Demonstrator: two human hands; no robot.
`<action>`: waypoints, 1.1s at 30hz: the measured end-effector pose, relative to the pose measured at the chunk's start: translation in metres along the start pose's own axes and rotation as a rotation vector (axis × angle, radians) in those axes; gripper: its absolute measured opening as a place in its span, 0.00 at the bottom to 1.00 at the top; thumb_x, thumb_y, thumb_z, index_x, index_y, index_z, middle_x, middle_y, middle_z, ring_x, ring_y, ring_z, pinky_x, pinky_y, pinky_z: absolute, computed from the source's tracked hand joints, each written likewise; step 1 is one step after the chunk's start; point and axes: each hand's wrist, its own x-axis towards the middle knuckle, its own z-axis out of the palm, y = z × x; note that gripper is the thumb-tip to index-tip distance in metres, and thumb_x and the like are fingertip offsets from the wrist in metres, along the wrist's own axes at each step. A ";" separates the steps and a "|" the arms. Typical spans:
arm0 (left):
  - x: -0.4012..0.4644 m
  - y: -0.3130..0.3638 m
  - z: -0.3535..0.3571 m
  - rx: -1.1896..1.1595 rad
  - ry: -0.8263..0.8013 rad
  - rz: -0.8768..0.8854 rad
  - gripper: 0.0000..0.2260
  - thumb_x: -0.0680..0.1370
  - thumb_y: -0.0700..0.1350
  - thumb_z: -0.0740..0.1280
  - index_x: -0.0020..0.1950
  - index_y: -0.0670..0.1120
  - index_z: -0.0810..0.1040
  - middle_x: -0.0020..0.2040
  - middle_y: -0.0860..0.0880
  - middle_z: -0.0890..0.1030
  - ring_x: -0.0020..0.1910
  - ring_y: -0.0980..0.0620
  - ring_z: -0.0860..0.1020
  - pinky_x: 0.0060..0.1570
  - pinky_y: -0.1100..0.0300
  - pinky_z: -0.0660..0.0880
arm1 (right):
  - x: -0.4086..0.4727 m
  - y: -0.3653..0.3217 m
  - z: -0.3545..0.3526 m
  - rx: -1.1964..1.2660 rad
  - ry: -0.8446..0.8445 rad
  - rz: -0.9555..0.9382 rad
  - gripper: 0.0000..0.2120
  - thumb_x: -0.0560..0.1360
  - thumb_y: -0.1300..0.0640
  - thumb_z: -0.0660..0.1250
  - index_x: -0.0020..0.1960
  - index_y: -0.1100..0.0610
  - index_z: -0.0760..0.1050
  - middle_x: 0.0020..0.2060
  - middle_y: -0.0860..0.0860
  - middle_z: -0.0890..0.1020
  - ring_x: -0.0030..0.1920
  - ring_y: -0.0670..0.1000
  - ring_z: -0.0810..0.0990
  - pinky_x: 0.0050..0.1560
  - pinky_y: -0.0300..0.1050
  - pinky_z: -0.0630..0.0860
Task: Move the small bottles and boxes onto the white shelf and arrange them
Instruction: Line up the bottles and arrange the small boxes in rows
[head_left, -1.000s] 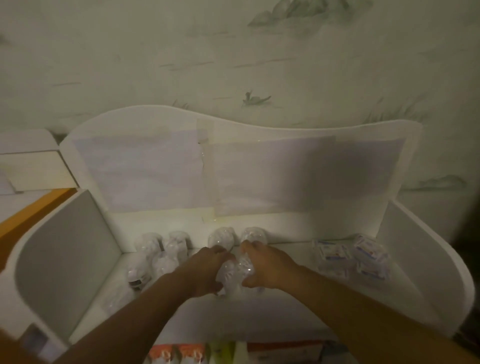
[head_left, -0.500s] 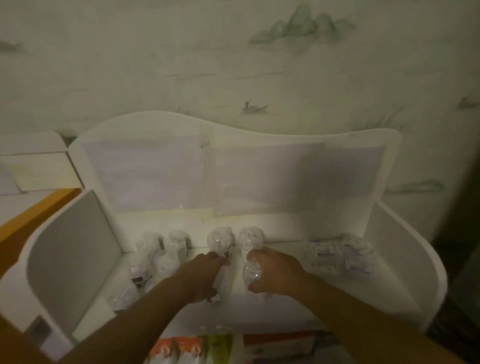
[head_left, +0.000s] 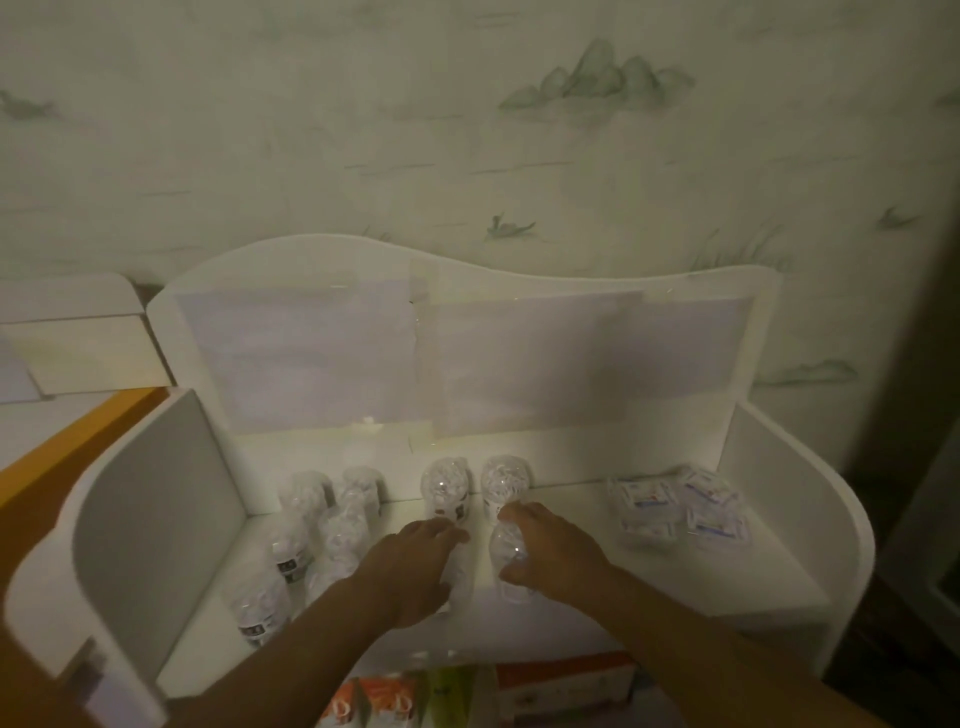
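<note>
1. A white shelf (head_left: 779, 582) with a wavy back panel and curved side walls is seen from above, set against a wall papered with faint green mountains and boats.
2. The left hand (head_left: 410, 566) is curled round a small clear bottle (head_left: 457, 571) near the middle of the shelf; its grip hides most of that bottle.
3. The right hand (head_left: 556, 553) is wrapped round a second clear bottle (head_left: 506, 551), just right of the first, with fingers over the top and thumb low on its side.
4. Two more wrapped bottles (head_left: 447, 491) stand upright side by side directly behind the hands, close to the back edge.
5. A cluster of about six bottles (head_left: 311, 540) stands in the left part of the shelf, running from the back left corner toward the front edge; dark labels are visible on some.
6. A group of small wrapped boxes (head_left: 680, 506) lies near the back right corner, well apart from the hands.
7. Orange and green cartons (head_left: 395, 701) are seen below the front edge, partly cut off.
</note>
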 end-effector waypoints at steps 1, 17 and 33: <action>-0.002 -0.001 0.001 0.007 0.004 0.004 0.28 0.77 0.48 0.65 0.76 0.54 0.59 0.77 0.51 0.59 0.75 0.49 0.61 0.69 0.52 0.66 | -0.001 0.000 0.000 0.005 0.001 -0.001 0.33 0.70 0.47 0.71 0.72 0.47 0.63 0.70 0.48 0.68 0.65 0.53 0.73 0.61 0.46 0.72; 0.008 -0.008 0.002 -0.007 0.066 -0.045 0.30 0.77 0.46 0.67 0.77 0.52 0.59 0.77 0.50 0.61 0.73 0.48 0.63 0.68 0.53 0.68 | 0.001 -0.001 0.006 -0.001 -0.032 -0.016 0.36 0.73 0.50 0.69 0.76 0.48 0.57 0.75 0.48 0.61 0.69 0.53 0.69 0.66 0.46 0.69; 0.040 0.014 -0.071 0.067 0.109 0.047 0.22 0.78 0.56 0.62 0.72 0.55 0.66 0.73 0.52 0.67 0.70 0.49 0.66 0.66 0.52 0.67 | -0.037 0.040 -0.093 -0.224 0.051 0.072 0.24 0.77 0.41 0.64 0.69 0.49 0.70 0.70 0.49 0.71 0.69 0.51 0.70 0.68 0.48 0.67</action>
